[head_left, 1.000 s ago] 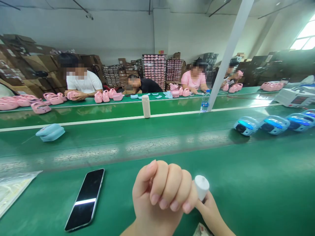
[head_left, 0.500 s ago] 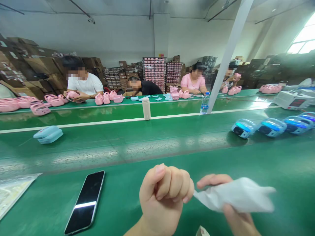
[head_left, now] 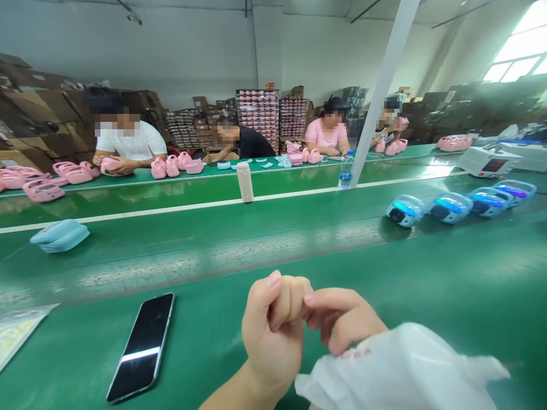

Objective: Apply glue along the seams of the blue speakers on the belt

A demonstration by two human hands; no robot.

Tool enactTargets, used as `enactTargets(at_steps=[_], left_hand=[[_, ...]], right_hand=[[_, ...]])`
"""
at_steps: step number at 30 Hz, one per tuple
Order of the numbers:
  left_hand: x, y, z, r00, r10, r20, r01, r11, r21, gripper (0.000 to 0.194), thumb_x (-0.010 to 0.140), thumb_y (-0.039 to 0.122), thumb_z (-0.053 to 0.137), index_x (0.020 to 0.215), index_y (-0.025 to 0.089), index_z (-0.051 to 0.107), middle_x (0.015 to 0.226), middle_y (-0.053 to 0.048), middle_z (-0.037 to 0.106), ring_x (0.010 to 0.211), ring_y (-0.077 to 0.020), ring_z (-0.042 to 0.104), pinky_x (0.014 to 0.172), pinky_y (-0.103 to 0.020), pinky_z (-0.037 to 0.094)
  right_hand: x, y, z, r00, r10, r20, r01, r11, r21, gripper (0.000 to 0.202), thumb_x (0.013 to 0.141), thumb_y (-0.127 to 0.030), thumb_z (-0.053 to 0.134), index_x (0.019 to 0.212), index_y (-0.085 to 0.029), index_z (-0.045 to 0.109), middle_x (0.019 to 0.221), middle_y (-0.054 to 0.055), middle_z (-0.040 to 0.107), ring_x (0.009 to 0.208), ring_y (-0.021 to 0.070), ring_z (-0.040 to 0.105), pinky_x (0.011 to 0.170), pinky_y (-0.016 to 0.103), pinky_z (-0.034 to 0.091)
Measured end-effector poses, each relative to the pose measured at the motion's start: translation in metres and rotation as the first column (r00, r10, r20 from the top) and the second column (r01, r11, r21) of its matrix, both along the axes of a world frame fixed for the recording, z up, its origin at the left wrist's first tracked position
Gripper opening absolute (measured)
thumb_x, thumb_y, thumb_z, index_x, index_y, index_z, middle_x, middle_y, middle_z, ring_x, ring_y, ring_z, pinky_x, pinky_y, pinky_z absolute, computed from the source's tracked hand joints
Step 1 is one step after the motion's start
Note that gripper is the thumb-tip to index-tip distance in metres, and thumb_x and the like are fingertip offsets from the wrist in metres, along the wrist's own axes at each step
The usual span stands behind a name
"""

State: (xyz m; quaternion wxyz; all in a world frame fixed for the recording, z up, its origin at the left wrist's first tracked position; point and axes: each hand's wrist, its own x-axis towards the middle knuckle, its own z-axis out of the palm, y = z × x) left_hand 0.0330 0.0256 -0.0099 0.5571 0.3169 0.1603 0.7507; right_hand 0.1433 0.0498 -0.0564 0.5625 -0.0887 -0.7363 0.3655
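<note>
Green worktop [head_left: 427,285], seen from the head camera, with a row of co-workers seated along its far side. A white plastic bag [head_left: 401,370] is held low at the right, above the near edge of the worktop; half a second earlier it was a smaller, flatter sheet pinched further right, and a second earlier a small white capped piece was seen there instead. Faint reddish print is seen on the bag near the knuckles but cannot be read. The left hand [head_left: 273,330] is raised as a closed fist, its fingers curled tight; whether anything is enclosed cannot be told. The right hand [head_left: 342,322] is brought against it, fingers bent and closed on the bag's upper edge. A dark phone [head_left: 142,347] is laid flat, screen up, left of the hands.
</note>
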Motion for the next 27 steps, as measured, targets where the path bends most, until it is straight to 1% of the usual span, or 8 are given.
enactTargets(at_steps=[2,4,8,11,14,18,22,27], left_hand=[[0.003,-0.001,-0.001,1.000,-0.008,-0.007,0.008,1.000,0.022,0.053,0.083,0.030,0.045,0.042,0.018,0.015,0.040,0.004,0.011,0.043,-0.0105,0.022,0.044,-0.029,0.023],[0.005,-0.002,-0.003,1.000,-0.006,-0.011,0.007,0.999,0.045,0.054,0.083,0.029,0.046,0.041,0.018,0.015,0.039,0.004,0.012,0.042,-0.0102,0.023,0.044,-0.028,0.024],[0.006,-0.003,-0.005,1.000,-0.002,-0.015,0.002,0.999,0.040,0.054,0.081,0.028,0.047,0.040,0.018,0.013,0.039,0.005,0.009,0.042,-0.0095,0.020,0.046,-0.028,0.022],[0.005,-0.003,-0.004,1.000,-0.029,0.004,0.029,0.999,0.029,0.054,0.081,0.028,0.046,0.041,0.018,0.012,0.040,0.005,0.009,0.042,-0.0098,0.019,0.045,-0.028,0.022],[0.004,-0.001,-0.004,0.997,-0.074,0.037,0.072,0.996,0.043,0.052,0.082,0.027,0.044,0.041,0.019,0.013,0.041,0.005,0.009,0.042,-0.0101,0.021,0.044,-0.028,0.024],[0.004,0.001,-0.005,0.998,-0.049,0.033,0.047,0.997,0.066,0.052,0.082,0.027,0.045,0.042,0.018,0.013,0.040,0.005,0.009,0.042,-0.0100,0.021,0.045,-0.029,0.022],[0.006,0.002,-0.007,1.000,-0.015,0.027,0.015,1.000,0.027,0.054,0.080,0.027,0.048,0.042,0.018,0.011,0.041,0.005,0.006,0.042,-0.0101,0.017,0.046,-0.030,0.018],[0.007,0.004,-0.010,0.998,-0.049,0.048,0.049,0.999,0.005,0.054,0.080,0.027,0.048,0.041,0.018,0.011,0.040,0.005,0.008,0.041,-0.0097,0.017,0.045,-0.030,0.018]], right_hand=[[0.000,-0.006,-0.001,0.996,-0.083,-0.044,0.082,0.997,-0.015,0.027,0.090,-0.039,0.054,0.068,-0.025,0.059,0.104,0.001,0.066,0.065,0.0129,0.061,0.053,0.022,0.051],[-0.002,-0.014,0.002,0.989,-0.142,-0.046,0.139,0.987,-0.078,0.028,0.091,-0.040,0.053,0.067,-0.025,0.056,0.102,-0.001,0.066,0.066,0.0122,0.059,0.058,0.022,0.051],[-0.004,-0.024,0.007,0.996,-0.084,0.016,0.085,0.981,-0.174,0.026,0.091,-0.038,0.054,0.069,-0.024,0.055,0.095,-0.003,0.064,0.072,0.0112,0.058,0.069,0.021,0.049],[-0.004,-0.025,0.008,0.999,-0.048,-0.017,0.043,0.977,-0.208,0.025,0.091,-0.037,0.053,0.071,-0.024,0.055,0.092,-0.002,0.063,0.073,0.0132,0.059,0.070,0.024,0.049],[-0.004,-0.025,0.007,0.998,-0.051,-0.043,0.039,0.972,-0.231,0.025,0.091,-0.039,0.053,0.071,-0.024,0.054,0.097,-0.001,0.063,0.073,0.0133,0.059,0.069,0.024,0.050],[-0.006,-0.018,0.003,0.998,-0.051,-0.021,0.046,0.982,-0.184,0.028,0.090,-0.040,0.053,0.067,-0.024,0.056,0.100,-0.001,0.065,0.071,0.0131,0.060,0.067,0.023,0.051],[-0.013,-0.004,-0.006,0.985,-0.033,-0.169,0.021,0.997,-0.076,0.030,0.089,-0.042,0.055,0.064,-0.025,0.058,0.087,-0.001,0.066,0.060,0.0123,0.058,0.060,0.023,0.052],[-0.014,-0.002,-0.014,0.984,-0.007,-0.177,-0.009,0.996,-0.090,0.022,0.087,-0.038,0.059,0.069,-0.026,0.062,0.084,-0.001,0.066,0.065,0.0132,0.060,0.068,0.024,0.052]])
